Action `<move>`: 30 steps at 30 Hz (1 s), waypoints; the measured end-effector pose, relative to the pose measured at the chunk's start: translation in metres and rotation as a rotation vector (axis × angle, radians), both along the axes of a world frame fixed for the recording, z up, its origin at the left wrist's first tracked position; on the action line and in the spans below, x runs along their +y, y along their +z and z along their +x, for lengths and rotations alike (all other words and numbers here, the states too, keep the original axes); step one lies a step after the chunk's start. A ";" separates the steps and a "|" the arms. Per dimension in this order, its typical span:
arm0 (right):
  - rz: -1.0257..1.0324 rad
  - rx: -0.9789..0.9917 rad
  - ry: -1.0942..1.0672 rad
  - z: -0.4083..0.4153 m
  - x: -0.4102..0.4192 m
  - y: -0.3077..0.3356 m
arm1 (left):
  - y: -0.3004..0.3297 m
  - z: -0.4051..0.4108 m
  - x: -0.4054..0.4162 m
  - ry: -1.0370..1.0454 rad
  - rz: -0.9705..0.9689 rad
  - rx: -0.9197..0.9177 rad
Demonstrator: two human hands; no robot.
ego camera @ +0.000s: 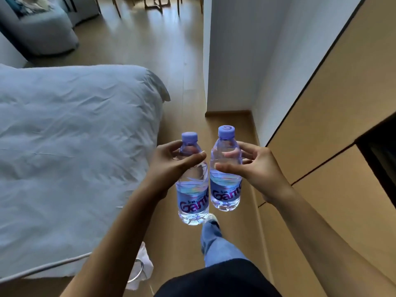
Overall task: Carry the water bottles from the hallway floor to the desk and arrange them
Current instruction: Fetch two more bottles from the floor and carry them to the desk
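Carrying step in hand: the person walks along a light wooden floor with one bottle in each hand, both clear of the floor and held upright at waist height, close beside each other and near touching at the label. The left hand has its grip closed around the shoulder of the left clear plastic water bottle with a purple cap and purple label, thumb across the front, fingers behind. The right hand grasps the right clear plastic water bottle of the same make in like manner, high on the body. A bed with a rumpled white duvet lies to the left, a white wall corner stands ahead, and tan wooden cabinet fronts run along the right. A leg in blue jeans is stepping forward below the bottles. No bench is in view, so delivery is judged not yet begun. The next move calls for continued walking past the bed toward the room ahead, keeping both bottles upright, then setting them down in order.
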State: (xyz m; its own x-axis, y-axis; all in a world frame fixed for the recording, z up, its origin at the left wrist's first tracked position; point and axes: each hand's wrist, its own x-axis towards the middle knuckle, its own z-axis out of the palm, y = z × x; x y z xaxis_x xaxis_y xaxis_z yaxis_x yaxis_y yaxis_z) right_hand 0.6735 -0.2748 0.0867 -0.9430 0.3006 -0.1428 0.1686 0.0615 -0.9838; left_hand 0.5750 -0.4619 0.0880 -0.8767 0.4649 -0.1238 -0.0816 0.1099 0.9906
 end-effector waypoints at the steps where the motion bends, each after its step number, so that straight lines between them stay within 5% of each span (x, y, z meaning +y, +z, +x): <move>1: -0.014 0.000 0.003 -0.025 0.012 -0.002 | -0.001 -0.024 0.013 0.000 -0.001 -0.012; 30: 0.002 -0.036 -0.005 -0.718 0.170 -0.009 | -0.004 -0.706 0.172 0.044 -0.083 0.133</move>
State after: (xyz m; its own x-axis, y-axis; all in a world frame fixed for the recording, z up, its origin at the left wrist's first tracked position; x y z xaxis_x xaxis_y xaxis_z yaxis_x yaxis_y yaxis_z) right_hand -0.0449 -0.1046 0.0777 -0.9359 0.3052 -0.1756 0.2037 0.0625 -0.9770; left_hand -0.1309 -0.2900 0.0842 -0.9070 0.4190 -0.0420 0.0431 0.1915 0.9805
